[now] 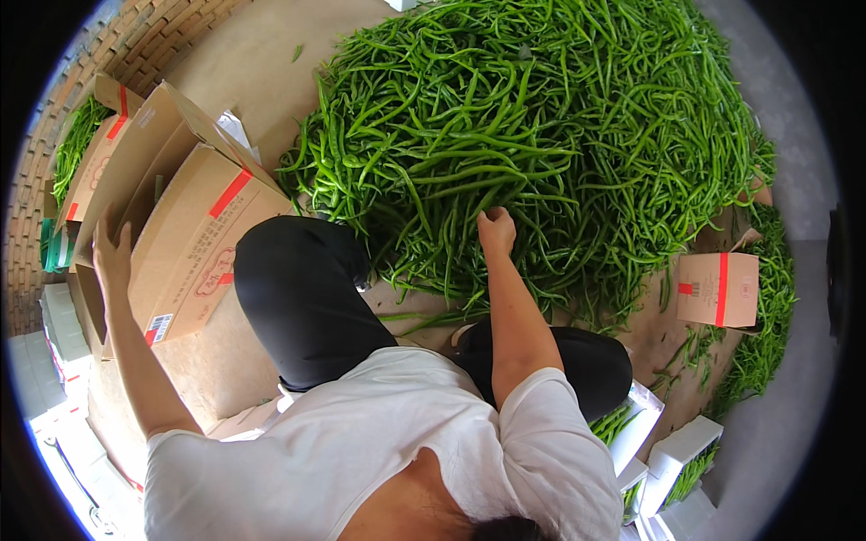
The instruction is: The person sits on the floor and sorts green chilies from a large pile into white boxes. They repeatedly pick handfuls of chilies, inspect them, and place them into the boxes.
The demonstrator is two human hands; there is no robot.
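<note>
A large heap of long green chili peppers (pixel 460 135) covers the floor before me. My right hand (pixel 497 230) is at the heap's near edge, its fingers curled against the peppers; whether it grips any cannot be told. On the left my left hand (pixel 114 250) reaches into the opening of a tall cardboard box (pixel 196 250) with red tape and printing, fingers and thumb apart, nothing seen between them. The box leans beside my left knee, its flaps raised; most of its inside is hidden from view.
Another carton (pixel 95 166) filled with peppers stands by the brick wall (pixel 155 40). A smaller taped carton (pixel 717 289) sits at the right, beside more peppers (pixel 764 338). White foam boxes (pixel 676 460) holding peppers stand at the lower right. White boxes (pixel 64 324) are stacked at the far left.
</note>
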